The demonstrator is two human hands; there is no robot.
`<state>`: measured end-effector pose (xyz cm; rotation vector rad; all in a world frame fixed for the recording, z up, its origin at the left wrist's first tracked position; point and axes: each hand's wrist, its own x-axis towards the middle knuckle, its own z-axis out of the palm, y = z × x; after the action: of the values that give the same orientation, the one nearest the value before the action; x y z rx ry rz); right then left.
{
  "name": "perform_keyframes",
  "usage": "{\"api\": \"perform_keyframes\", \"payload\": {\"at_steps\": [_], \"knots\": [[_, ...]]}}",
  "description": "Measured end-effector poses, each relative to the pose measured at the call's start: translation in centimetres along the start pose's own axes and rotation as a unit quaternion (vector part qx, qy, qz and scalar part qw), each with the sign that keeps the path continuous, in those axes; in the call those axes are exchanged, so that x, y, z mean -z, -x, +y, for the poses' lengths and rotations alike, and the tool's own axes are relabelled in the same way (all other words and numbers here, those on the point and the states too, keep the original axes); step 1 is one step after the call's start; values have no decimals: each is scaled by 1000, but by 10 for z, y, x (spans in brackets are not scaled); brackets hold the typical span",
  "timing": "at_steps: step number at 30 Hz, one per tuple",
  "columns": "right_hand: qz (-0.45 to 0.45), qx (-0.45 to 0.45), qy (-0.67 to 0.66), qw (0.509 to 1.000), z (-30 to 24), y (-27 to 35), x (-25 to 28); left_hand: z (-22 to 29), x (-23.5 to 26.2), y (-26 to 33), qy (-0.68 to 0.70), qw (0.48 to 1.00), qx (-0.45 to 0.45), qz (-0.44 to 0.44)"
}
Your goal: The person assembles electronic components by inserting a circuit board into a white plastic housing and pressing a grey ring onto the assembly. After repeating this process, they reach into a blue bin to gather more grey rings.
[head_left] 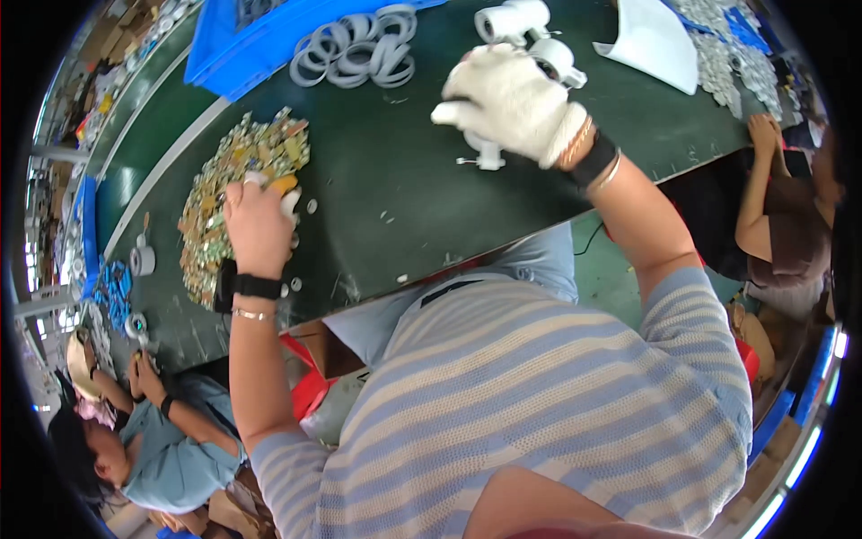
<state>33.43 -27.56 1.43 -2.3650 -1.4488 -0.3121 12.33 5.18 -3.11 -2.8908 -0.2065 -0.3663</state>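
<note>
My bare left hand (256, 226) reaches into a heap of small circuit-board parts (211, 202) on the left of the table. Its fingers are bent together, with white and orange covers on some fingertips; what they pinch is too small to tell. My right hand (516, 101), in a white glove, is over the table at the upper middle. Its thumb points left, apart from the fingers, and nothing shows between them. Beyond it lie white cylindrical housings (512, 20), one of them (554, 59) beside the knuckles. Another white piece (486, 153) is partly hidden beneath the gloved palm.
Several grey-white rings (357, 49) lie by a blue bin (211, 58) at the far left. A curved white sheet (651, 45) and a pile of clear small parts (727, 54) are at far right. Blue parts (114, 292) lie at left, near a seated co-worker (180, 440). Another person (781, 198) sits at right.
</note>
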Motion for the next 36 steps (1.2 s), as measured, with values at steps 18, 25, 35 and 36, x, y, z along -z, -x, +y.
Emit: {"api": "perform_keyframes", "payload": {"at_steps": [18, 25, 35, 36], "knots": [[41, -34, 38, 998, -46, 74, 11, 10, 8, 3, 93, 995, -16, 32], [204, -152, -640, 725, -20, 28, 37, 14, 31, 16, 266, 955, 130, 32], [235, -150, -883, 377, 3, -8, 24, 58, 52, 20, 235, 971, 27, 15], [258, -165, -861, 406, -6, -11, 20, 62, 56, 13, 210, 977, 27, 10]]}}
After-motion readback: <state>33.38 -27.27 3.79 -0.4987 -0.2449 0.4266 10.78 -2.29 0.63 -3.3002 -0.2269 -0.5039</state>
